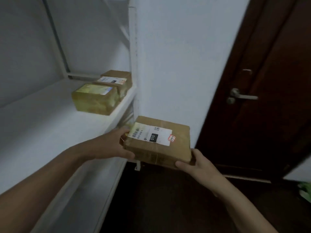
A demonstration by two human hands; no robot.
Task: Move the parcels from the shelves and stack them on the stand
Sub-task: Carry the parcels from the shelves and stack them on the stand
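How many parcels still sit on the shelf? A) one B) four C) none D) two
D: two parcels rest on the shelf, the nearer parcel and the farther parcel behind it, while both hands hold a third parcel off the shelf.

Most of my left fingers (126, 130) are tucked behind the far side of the parcel (176, 148) I'm holding, so only my thumb shows along its near edge. My right fingers (195, 154) curl under its corner, tips hidden. The small print on its label (149, 136), between my hands, is too fine to read. Beyond my left fingers, the two shelf parcels (96, 100) are blurred, labels illegible. My forearms run off the bottom edge.
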